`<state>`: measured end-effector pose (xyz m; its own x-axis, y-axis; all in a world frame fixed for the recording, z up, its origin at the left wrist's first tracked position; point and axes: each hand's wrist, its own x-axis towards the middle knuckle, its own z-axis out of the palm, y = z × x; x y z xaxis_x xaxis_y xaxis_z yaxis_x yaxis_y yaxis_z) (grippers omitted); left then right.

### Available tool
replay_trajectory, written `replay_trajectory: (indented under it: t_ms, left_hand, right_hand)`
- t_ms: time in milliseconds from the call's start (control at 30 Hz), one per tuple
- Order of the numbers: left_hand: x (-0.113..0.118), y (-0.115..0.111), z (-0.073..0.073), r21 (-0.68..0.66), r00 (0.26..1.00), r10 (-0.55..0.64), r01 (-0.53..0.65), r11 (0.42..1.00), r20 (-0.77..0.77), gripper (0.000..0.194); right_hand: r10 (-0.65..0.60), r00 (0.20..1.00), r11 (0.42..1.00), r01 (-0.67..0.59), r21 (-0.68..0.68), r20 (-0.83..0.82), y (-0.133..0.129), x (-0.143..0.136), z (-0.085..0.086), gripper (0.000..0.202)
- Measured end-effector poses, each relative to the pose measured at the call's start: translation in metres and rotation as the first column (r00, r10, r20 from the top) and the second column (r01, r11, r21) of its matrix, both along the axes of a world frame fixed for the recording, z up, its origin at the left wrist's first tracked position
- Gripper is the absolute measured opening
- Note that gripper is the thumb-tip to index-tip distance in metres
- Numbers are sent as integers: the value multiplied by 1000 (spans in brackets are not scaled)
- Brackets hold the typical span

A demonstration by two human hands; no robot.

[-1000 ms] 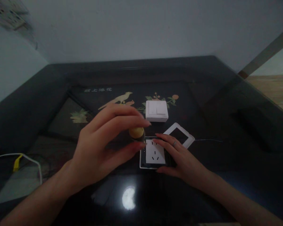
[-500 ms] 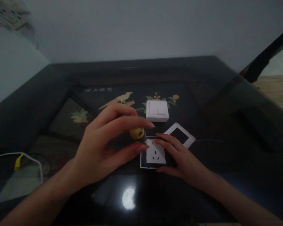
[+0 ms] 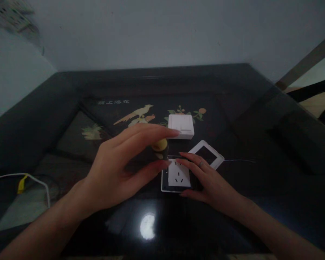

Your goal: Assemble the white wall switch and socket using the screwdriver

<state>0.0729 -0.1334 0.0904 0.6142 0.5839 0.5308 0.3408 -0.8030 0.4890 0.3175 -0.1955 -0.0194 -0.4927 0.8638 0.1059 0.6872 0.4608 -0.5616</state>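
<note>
A screwdriver-like tool with a yellow and dark handle stands over the left edge of a white wall socket with a dark surround. My left hand curves around this handle, thumb and fingers on either side of it; the tool's lower end is hard to make out. With a ring on one finger, my right hand rests on the socket's right side, fingertips on its upper and lower edges. Behind my right fingers lies a white square frame, tilted on the table.
A white switch box sits behind the socket on the dark glossy table. At the left runs a white cable with a yellow tag. A power strip is at the upper left.
My left index finger has stretched forward and the fingers have shifted around the yellow handle, which leans differently now. My right hand stays on the socket. A dark shape at the right edge has moved.
</note>
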Motion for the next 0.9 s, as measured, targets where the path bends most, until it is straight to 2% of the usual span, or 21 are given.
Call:
replay_trajectory:
  t_ms: [67, 133, 200, 300, 367, 433, 533, 600, 667, 800, 867, 900]
  left_hand:
    - [-3, -1, 5, -149, 998, 1, -10, 989, -57, 48]
    - [-6, -1, 6, -219, 998, -12, -1, 976, -60, 54]
    - [-5, 0, 2, -182, 1000, 6, -8, 983, -10, 52]
    - [-1, 3, -8, -29, 994, 54, -52, 998, 95, 42]
    - [2, 3, -10, 22, 993, 62, -65, 998, 97, 38]
    - [2, 2, -7, -19, 999, 32, -31, 999, 44, 40]
    - [-1, 0, 2, -151, 999, -39, 38, 988, -8, 49]
    - [-4, -1, 4, -183, 999, -37, 32, 983, -27, 50]
    - [-4, 0, 2, -136, 1000, -6, 6, 991, 0, 48]
    - [1, 3, -7, 81, 996, -11, 4, 997, 92, 37]
    - [2, 2, -5, 77, 999, -29, 26, 997, 40, 33]
    - [1, 1, -3, 31, 999, -37, 37, 999, 8, 34]
  right_hand:
    - [-2, 1000, 1000, 2, 0, -2, 0, 0, 0, 73]
    - [-5, 1000, 1000, 5, 0, -3, 0, -1, 1, 73]
    - [-5, 1000, 1000, 5, 0, 2, -1, -1, 2, 73]
    - [0, 1000, 1000, 0, 10, 8, -1, -1, 2, 72]
    - [2, 1000, 1000, -2, 23, 5, 0, 0, 2, 73]
    - [4, 1000, 999, -4, 34, 3, 0, 0, 1, 74]
    - [9, 1000, 999, -9, 36, 2, -1, 0, 1, 73]
    - [9, 1000, 999, -9, 31, -1, -1, 0, 2, 72]
    - [5, 1000, 1000, -5, 24, -3, -1, 0, 2, 72]
    - [4, 1000, 1000, -4, 30, -5, 0, -1, 1, 73]
    - [7, 1000, 1000, -7, 31, 0, 0, -1, 1, 73]
    - [6, 1000, 1000, -6, 30, 3, 0, -1, 1, 73]
